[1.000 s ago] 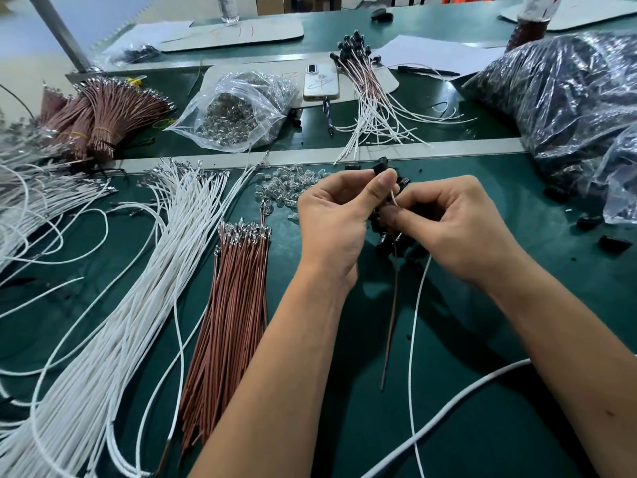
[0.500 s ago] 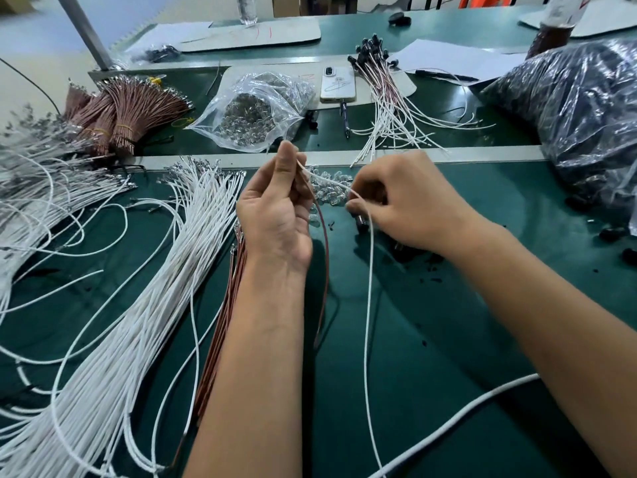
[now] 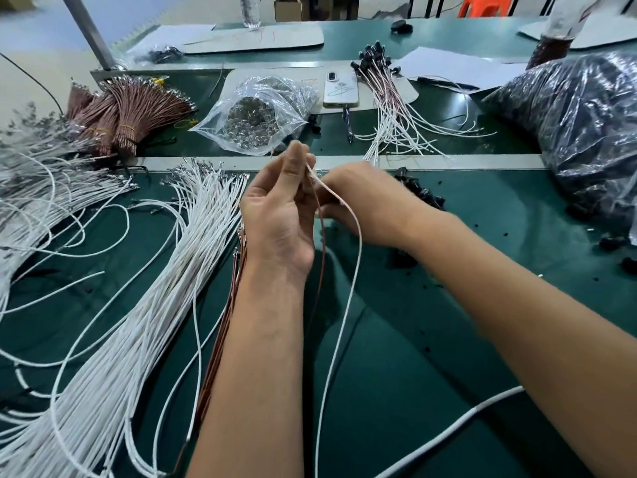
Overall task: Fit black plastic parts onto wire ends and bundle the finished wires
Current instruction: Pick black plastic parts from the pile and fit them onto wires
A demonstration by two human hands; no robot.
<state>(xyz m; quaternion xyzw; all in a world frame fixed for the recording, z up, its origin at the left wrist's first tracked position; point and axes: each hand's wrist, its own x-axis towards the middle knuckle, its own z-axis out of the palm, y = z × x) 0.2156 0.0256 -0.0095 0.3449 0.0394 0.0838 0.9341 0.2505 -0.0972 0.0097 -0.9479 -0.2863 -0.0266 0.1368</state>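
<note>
My left hand (image 3: 279, 215) is raised at the middle of the green bench and pinches the upper ends of a white wire (image 3: 344, 305) and a brown wire (image 3: 320, 263), which hang down toward me. My right hand (image 3: 365, 205) is curled just right of it and grips the same wires lower down; its fingertips are hidden. Loose black plastic parts (image 3: 418, 193) lie behind my right hand. A fan of finished wires with black ends (image 3: 386, 98) lies on the far side.
A big sheaf of white wires (image 3: 144, 305) and a brown wire bundle (image 3: 224, 339) lie at the left. Tied brown bundles (image 3: 131, 112), a clear bag of metal terminals (image 3: 258, 115), a phone (image 3: 340, 88) and a dark bag of black parts (image 3: 582, 125) sit further back.
Both hands left the black part they held a second ago and took up a white and a brown wire; since half a second ago they have drawn closer together.
</note>
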